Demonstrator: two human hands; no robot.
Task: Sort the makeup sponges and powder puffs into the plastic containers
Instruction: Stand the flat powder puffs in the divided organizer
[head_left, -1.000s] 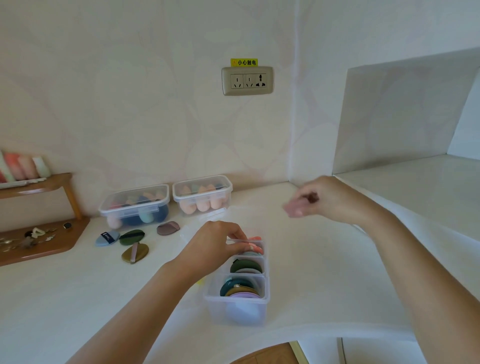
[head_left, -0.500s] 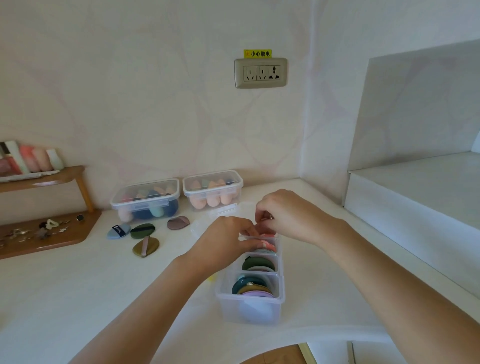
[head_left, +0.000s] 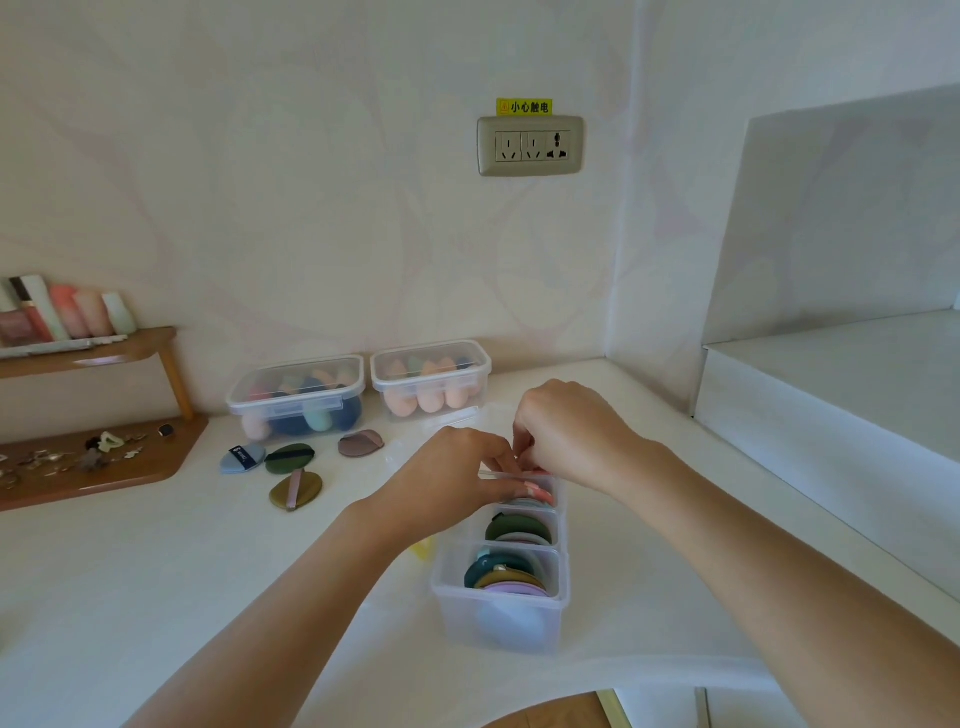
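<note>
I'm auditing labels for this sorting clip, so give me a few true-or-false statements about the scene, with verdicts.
1. The larger clear lidded box and the smaller clear lidded box both hold coloured sponges. True.
2. The olive oval puff with a pink strap sits inside the divided clear container. False: it lies loose on the white counter.
3. The left hand and right hand meet at the container's nearest compartment. False: the farthest.
4. The beige wall socket has nothing plugged in. True.
</note>
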